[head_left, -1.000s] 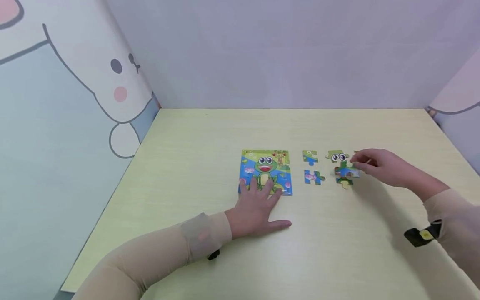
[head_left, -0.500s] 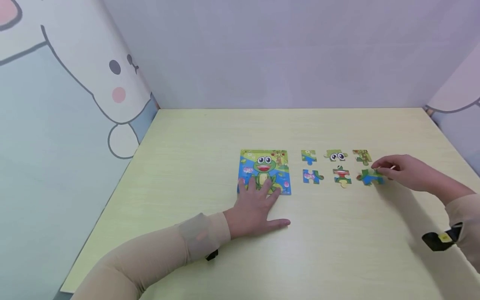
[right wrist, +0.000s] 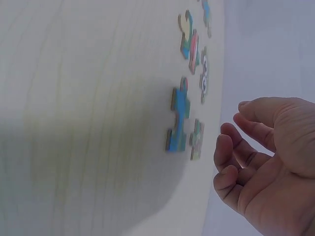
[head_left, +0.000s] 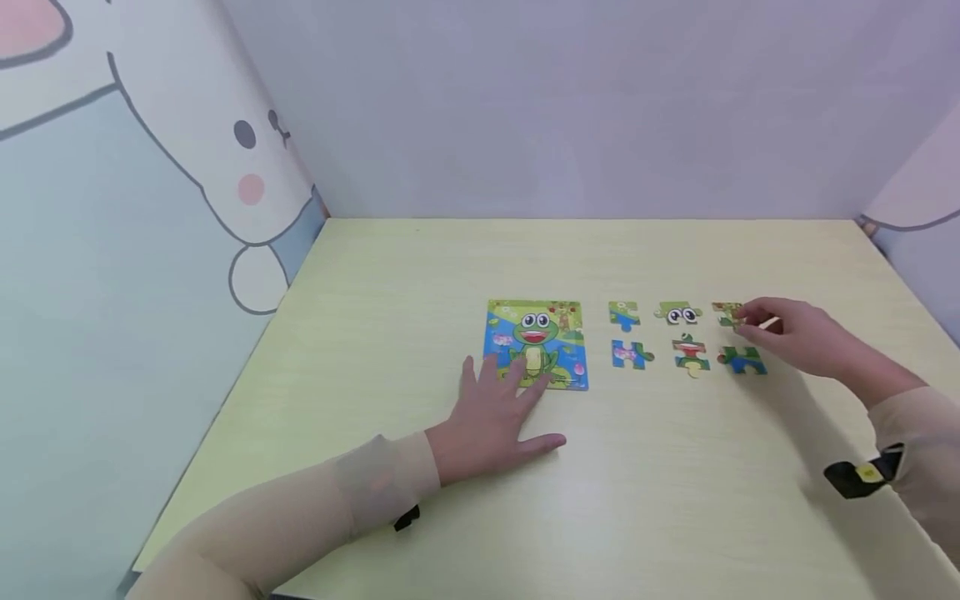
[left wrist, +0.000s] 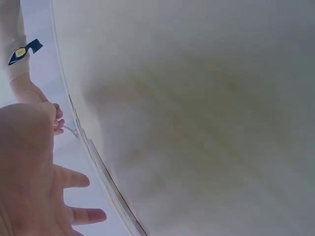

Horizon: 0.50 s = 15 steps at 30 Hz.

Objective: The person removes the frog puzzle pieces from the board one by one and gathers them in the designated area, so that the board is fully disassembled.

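With fingers spread, my left hand point(head_left: 491, 417) lies at the near edge of the square frog puzzle board point(head_left: 533, 327), its fingertips overlapping the picture's lower part. The palm and fingers of that left hand point(left wrist: 29, 172) show in the left wrist view. My right hand point(head_left: 806, 337) hovers by the tree piece point(head_left: 726, 312), partly covering it in the head view. In the right wrist view this right hand point(right wrist: 275, 152) has loosely bent fingers, a gap between thumb and forefinger, and holds nothing. Just below it on the table lies a blue-and-green piece point(head_left: 742, 360).
Loose pieces lie in two rows right of the board: a corner piece point(head_left: 623, 314), an eyes piece point(head_left: 681, 315), a flower piece point(head_left: 630, 354) and a mouth piece point(head_left: 691, 356). A pale wall point(head_left: 585, 108) borders the table's point(head_left: 405, 292) far edge.
My right hand carried the blue-and-green piece rightward, let go of it at the near row's right end, then moved up toward the tree piece. My left hand shifted slightly left relative to the board.
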Tool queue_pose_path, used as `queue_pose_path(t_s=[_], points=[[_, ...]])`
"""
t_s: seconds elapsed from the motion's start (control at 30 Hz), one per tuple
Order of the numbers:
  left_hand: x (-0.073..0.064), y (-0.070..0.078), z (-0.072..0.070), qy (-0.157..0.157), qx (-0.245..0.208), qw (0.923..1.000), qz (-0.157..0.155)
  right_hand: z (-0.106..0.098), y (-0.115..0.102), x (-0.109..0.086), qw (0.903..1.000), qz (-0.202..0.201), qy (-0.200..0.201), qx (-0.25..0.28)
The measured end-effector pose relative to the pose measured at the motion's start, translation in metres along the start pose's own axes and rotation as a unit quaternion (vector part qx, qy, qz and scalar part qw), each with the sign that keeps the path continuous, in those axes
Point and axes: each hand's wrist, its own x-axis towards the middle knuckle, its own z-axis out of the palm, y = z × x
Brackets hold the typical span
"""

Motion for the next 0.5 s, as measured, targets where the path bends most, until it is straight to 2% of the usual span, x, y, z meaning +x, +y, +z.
queue_pose_path(t_s=[0.23, 0.5], points=[[-0.019, -0.018, 0.002, 0.012, -0.017, 0.9993, -0.031, 0.016, -0.044, 0.017, 0.9989, -0.041, -0.009, 0.019], [-0.024, -0.024, 0.006, 0.032, -0.021, 0.9988, -0.031, 0.034, -0.083, 0.033, 0.9947, -0.091, -0.020, 0.043]])
